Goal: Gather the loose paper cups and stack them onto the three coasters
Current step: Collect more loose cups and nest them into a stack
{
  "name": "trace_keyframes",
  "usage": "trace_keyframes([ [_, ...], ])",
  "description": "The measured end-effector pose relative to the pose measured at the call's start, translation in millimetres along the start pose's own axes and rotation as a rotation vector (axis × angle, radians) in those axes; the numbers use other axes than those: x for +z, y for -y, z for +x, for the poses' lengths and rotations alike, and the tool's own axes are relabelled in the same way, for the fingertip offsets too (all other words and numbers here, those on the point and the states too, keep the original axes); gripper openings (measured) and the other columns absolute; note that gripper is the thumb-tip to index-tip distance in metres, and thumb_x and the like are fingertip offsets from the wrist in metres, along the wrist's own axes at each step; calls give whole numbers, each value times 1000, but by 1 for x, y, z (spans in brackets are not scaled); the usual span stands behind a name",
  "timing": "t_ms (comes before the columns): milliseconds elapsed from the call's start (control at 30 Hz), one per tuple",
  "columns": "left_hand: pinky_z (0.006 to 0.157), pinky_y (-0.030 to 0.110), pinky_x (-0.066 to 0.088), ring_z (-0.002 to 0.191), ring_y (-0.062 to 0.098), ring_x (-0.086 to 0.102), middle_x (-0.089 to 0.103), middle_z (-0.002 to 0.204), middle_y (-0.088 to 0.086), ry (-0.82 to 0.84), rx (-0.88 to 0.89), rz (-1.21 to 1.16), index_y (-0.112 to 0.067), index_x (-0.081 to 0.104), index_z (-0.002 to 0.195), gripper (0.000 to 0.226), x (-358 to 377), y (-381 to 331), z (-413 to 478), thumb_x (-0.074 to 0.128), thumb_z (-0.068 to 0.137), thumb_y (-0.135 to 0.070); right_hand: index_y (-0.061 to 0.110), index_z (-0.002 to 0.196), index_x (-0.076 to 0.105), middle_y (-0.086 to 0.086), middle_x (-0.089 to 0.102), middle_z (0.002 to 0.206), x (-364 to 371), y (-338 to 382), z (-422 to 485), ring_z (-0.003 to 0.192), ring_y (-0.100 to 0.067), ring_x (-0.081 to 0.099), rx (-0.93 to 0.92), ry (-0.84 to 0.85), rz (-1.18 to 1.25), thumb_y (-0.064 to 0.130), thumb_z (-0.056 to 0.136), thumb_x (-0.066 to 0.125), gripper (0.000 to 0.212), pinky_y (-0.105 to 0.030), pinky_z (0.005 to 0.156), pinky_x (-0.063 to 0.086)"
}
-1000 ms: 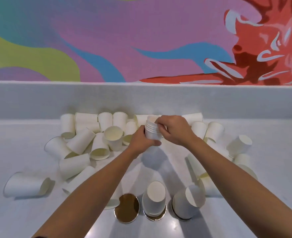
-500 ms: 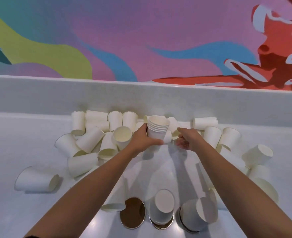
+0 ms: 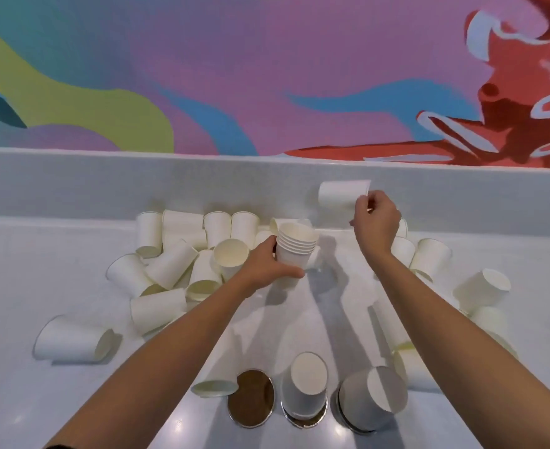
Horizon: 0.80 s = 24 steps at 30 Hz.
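Coasters: three round coasters sit in a row at the near edge of the white desk [image 3: 24,400]; the left brown coaster [image 3: 251,398] is bare; the middle coaster [image 3: 304,422] carries an upside-down white paper cup [image 3: 306,392]; the right coaster [image 3: 348,422] carries another upside-down cup [image 3: 375,398], which leans to one side.

Progress: I judge the task is in an early part; only two coasters have something, and one is not used yet; most cups are left to gather.

Loose cups: many plain white paper cups lie on the desk, some on their side, some upright; one group is at the left [image 3: 170,264], one at the right [image 3: 429,257], and a single cup lies apart at the near left [image 3: 72,340].

Left hand: the left hand [image 3: 267,264] has its fingers wrapped around a nested stack of white cups [image 3: 296,244], mouth up, above the middle of the desk.

Right hand: the right hand [image 3: 375,220] is further back; its fingers pinch the rim of one white cup [image 3: 341,194], held sideways in the air before the back ledge of the desk.
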<state>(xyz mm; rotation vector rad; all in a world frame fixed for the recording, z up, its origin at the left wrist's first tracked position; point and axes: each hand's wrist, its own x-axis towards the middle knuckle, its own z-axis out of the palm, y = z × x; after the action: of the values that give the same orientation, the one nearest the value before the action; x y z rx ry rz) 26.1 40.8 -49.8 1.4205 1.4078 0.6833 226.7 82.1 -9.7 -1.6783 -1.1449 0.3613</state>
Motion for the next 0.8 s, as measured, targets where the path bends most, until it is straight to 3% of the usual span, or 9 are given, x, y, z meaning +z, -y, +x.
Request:
trace_keyframes([
  [133, 66, 25, 47, 104, 20, 60, 61, 117, -1, 48, 11, 4, -19, 50, 126, 70, 9, -11, -6, 86, 65, -21, 7, 100, 65, -1, 64, 88, -25, 18, -5, 78, -18, 61, -360, 99, -44, 18, 97, 50, 18, -33, 71, 54],
  [267, 75, 35, 53, 104, 22, 61, 63, 117, 0, 56, 34, 40, -19, 52, 126, 73, 15, -18, -14, 87, 62, -22, 5, 100, 66, -9, 69, 94, -39, 22, -20, 78, -21, 61, -592, 170, -164, 14, 95, 52, 18, -30, 67, 49],
  [400, 83, 44, 57, 101, 22, 62, 65, 114, 0, 61, 40, 78, -21, 54, 122, 80, 18, -29, -28, 85, 51, -34, 4, 102, 66, -10, 70, 97, -50, 28, -34, 80, -22, 62, -646, 169, -183, 14, 95, 53, 18, -27, 68, 49],
  [567, 81, 44, 58, 100, 21, 63, 65, 111, -2, 46, 57, 110, -23, 56, 118, 76, 20, -43, -47, 83, 49, -39, 3, 98, 66, -11, 69, 91, -71, 36, -52, 72, -15, 52, -656, 168, -196, 20, 91, 45, 28, -12, 61, 29],
  [733, 83, 41, 55, 99, 20, 62, 64, 111, 0, 29, 118, 111, -20, 55, 120, 66, 27, -57, -65, 86, 62, -30, 6, 99, 68, -9, 71, 93, -90, 39, -67, 79, -26, 62, -644, 292, -277, 17, 93, 47, 24, -30, 68, 47],
  [800, 77, 36, 55, 92, 15, 61, 62, 108, -1, 25, 138, 106, -18, 54, 118, 59, 33, -63, -71, 84, 68, -28, 7, 100, 67, -9, 71, 93, -97, 37, -72, 82, -29, 62, -627, 361, -319, 13, 94, 49, 21, -35, 69, 47],
])
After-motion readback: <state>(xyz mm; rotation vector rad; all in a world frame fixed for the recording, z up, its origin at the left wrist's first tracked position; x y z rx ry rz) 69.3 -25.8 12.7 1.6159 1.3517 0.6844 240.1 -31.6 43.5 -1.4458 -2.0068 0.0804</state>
